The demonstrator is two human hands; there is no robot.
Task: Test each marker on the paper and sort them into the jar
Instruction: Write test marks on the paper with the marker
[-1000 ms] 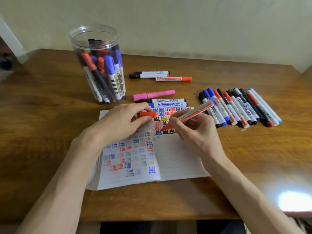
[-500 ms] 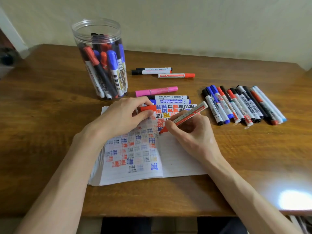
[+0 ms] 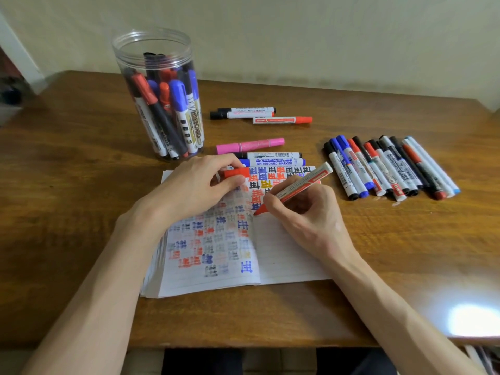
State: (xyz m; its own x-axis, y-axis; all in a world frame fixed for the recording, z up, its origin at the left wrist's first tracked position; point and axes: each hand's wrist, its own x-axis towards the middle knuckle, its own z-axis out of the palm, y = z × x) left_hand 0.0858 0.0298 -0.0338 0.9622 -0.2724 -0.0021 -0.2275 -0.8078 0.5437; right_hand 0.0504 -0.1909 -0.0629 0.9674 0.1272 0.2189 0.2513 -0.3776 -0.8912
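Observation:
My right hand grips an uncapped red marker with its tip touching the open notebook, near the middle fold. My left hand rests on the left page and pinches the marker's red cap between thumb and fingers. The pages carry many red, blue, black and orange test marks. A clear plastic jar with several markers standing in it is at the back left. A row of several markers lies to the right of the notebook.
A pink marker and two whiteboard markers lie just behind the notebook. Three more markers lie further back. Everything sits on a wooden table, whose front edge is near me. A wall runs behind.
The red marker's tip has moved left and toward me across the page. My left hand has kept its hold on the cap. The view has shifted slightly.

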